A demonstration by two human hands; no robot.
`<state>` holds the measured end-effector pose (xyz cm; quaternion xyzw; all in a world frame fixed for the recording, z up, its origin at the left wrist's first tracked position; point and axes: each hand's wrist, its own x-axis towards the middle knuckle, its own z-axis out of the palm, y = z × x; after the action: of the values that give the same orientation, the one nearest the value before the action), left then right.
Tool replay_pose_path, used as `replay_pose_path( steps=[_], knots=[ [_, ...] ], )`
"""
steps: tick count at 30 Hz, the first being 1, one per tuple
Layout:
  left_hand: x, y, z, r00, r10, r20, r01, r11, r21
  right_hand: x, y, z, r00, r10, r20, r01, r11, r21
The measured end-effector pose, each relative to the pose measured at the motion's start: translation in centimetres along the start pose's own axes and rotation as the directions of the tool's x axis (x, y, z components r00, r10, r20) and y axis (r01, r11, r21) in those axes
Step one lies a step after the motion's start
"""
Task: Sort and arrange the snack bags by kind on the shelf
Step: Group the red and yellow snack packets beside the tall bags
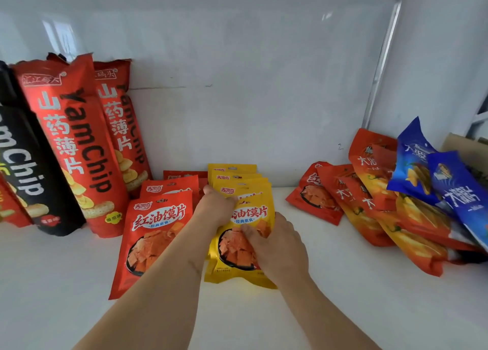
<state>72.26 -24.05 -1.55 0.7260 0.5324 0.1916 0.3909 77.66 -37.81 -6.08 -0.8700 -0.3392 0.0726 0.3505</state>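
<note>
Both your hands are on the yellow snack bags (239, 188), a row standing one behind another at the middle of the white shelf (343, 310). Your left hand (216, 207) rests on the upper edges of the row, its fingers curled over the front bag's top, which looks meant to keep the row from toppling. Your right hand (277, 246) pinches the front yellow bag (237, 270) at its printed face, thumb against the film, probably to square it with the ones behind.

Just left of them, the red snack bags (155, 233) of the same brand form a matching row, so the two flavours sit side by side. Far left, tall YamChip bags (76, 143) in red and black lean against the back wall.

At the right, a loose pile of orange chip bags (369, 207) and blue chip bags (454, 191) lies slumped and overlapping; one red pouch (314, 193) like the sorted ones sits at its left edge, still unsorted.

All packs are glossy, crinkly film: flat pouches, puffier pillow bags.
</note>
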Motion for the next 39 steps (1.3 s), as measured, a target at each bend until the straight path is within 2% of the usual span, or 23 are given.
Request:
replay_pose_path(
  steps=[3, 7, 17, 23, 28, 32, 37, 39],
  knots=[
    [0.0, -0.8, 0.4, 0.998, 0.062, 0.019, -0.063, 0.997, 0.055, -0.4, -0.1, 0.2, 0.999, -0.025, -0.032, 0.022, 0.998, -0.066],
    [0.2, -2.2, 1.0, 0.987, 0.143, -0.067, -0.140, 0.989, 0.053, -0.7, -0.4, 0.7, 0.995, -0.055, -0.083, 0.047, 0.994, -0.096],
    [0.3, -2.1, 0.7, 0.950, 0.303, -0.080, -0.277, 0.930, 0.241, -0.4, -1.1, 1.4, 0.995, 0.005, -0.102, -0.013, 0.997, -0.080],
    [-0.3, -1.8, 0.0, 0.874, 0.461, -0.153, -0.407, 0.867, 0.286, -0.8, -1.1, 1.1, 0.992, 0.005, -0.128, -0.012, 0.999, -0.048],
    [-1.2, -1.5, 0.0, 0.829, 0.506, -0.238, -0.398, 0.833, 0.385, -1.5, -0.6, 0.2, 0.988, -0.036, -0.148, 0.028, 0.998, -0.050],
    [-2.2, -1.0, 0.9, 0.729, 0.591, -0.344, -0.405, 0.779, 0.480, -1.6, 0.6, -1.4, 0.982, -0.102, -0.158, 0.090, 0.993, -0.080],
    [-4.2, 1.4, 4.3, 0.549, 0.741, -0.386, -0.524, 0.665, 0.532, -1.2, 3.5, -6.1, 0.961, -0.182, -0.207, 0.147, 0.974, -0.175],
    [-5.7, 3.1, 6.3, 0.512, 0.766, -0.388, -0.573, 0.641, 0.511, -0.9, 5.3, -9.0, 0.943, -0.206, -0.261, 0.159, 0.969, -0.191]
  ],
)
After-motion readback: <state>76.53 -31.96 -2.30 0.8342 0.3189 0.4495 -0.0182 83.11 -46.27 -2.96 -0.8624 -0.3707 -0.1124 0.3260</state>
